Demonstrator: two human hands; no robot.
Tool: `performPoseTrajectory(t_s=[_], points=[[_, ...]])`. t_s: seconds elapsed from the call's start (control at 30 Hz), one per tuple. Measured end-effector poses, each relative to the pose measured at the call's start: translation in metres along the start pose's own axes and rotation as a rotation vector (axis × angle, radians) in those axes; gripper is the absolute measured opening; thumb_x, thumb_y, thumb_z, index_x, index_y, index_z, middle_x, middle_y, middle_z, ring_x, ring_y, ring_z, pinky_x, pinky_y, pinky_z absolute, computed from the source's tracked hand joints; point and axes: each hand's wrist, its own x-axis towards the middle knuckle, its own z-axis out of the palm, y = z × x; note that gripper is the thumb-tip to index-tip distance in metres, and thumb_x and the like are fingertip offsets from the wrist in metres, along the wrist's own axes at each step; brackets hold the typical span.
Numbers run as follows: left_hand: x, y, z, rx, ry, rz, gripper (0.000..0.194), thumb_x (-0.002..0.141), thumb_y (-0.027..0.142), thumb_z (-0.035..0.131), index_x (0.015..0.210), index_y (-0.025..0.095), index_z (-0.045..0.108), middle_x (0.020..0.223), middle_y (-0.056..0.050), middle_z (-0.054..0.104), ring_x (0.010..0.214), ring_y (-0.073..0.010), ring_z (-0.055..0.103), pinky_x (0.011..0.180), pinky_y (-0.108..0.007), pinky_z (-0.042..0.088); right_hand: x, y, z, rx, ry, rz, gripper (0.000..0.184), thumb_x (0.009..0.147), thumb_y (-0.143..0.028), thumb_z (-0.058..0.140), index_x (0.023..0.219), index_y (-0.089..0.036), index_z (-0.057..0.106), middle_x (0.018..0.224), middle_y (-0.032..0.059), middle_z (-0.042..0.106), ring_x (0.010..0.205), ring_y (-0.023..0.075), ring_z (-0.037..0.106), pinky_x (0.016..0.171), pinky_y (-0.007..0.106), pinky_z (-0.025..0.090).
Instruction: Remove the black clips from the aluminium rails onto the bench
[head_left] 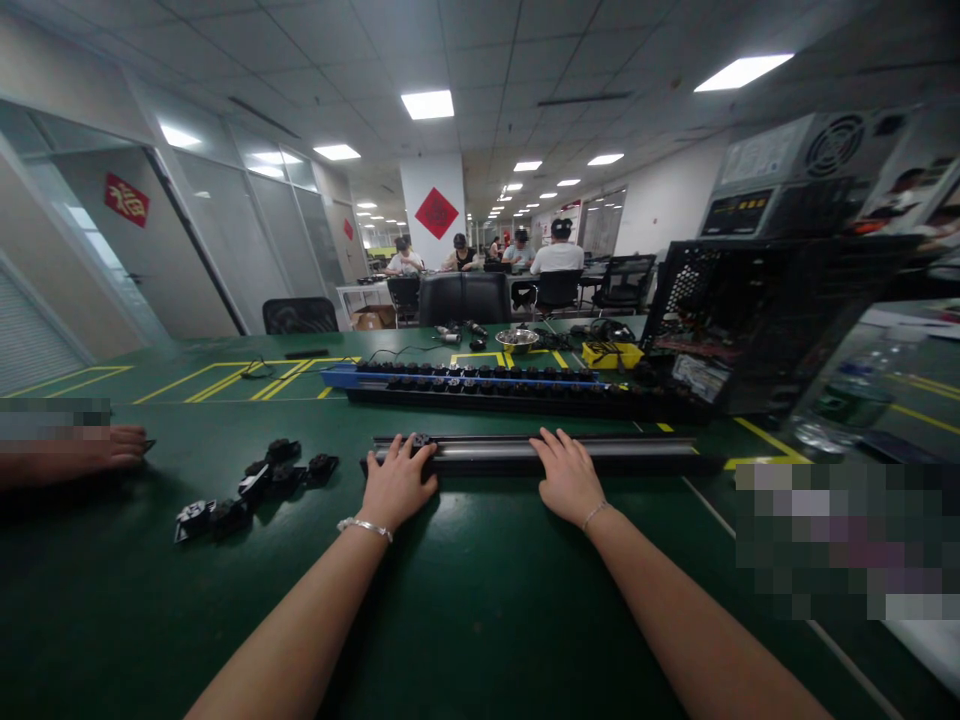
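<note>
A long black rail with a silver channel (487, 451) lies crosswise on the green table in front of me. My left hand (396, 482) rests over its left end, fingers spread. Beside those fingertips a small dark part (422, 440) sits in the channel, partly covered. My right hand (568, 482) lies on the rail right of its middle, fingers stretched out on the near edge and channel. Left of my left hand, several small black parts (285, 475) lie loose, some with white or silver pieces. Behind the rail stands a similar long rack (480, 382) with rows of black parts and a blue strip.
At the left edge is another person's hand (120, 446). An open computer case (795, 320) with power supplies on top stands right, near a water bottle (851, 390). Farther back are a metal bowl (517, 340), a yellow box (611, 355) and cables. People sit at distant tables.
</note>
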Motion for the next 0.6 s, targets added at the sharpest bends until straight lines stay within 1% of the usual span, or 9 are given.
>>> performPoseTrajectory(t_s=[0.23,0.43,0.6], points=[[-0.002,-0.014,-0.003,0.008,-0.04,-0.043,0.051,0.08,0.043,0.044,0.131,0.034,0.044,0.145,-0.006,0.038,0.136,-0.0317,0.023,0.1,-0.066,0.024,0.0,0.001,0.0,0.005,-0.011,0.003,0.067,0.069,-0.011,0.045,0.135,-0.019,0.043,0.147,0.0054,0.032,0.135,0.0253,0.021,0.11,0.042,0.013],[-0.005,-0.033,-0.002,0.014,-0.045,-0.07,0.051,0.081,0.044,0.042,0.13,0.034,0.044,0.145,-0.005,0.038,0.136,-0.031,0.024,0.099,-0.064,0.028,0.0,0.0,-0.001,0.011,-0.002,-0.002,0.067,0.068,-0.012,0.045,0.135,-0.019,0.043,0.147,0.0057,0.032,0.135,0.0254,0.021,0.11,0.042,0.014],[-0.007,-0.045,-0.004,0.01,-0.058,-0.105,0.051,0.081,0.043,0.043,0.13,0.033,0.044,0.144,-0.006,0.039,0.136,-0.0293,0.025,0.101,-0.057,0.03,-0.001,0.0,-0.001,0.01,0.012,-0.008,0.065,0.069,-0.013,0.045,0.134,-0.019,0.044,0.146,0.0059,0.033,0.135,0.0253,0.022,0.109,0.042,0.015]])
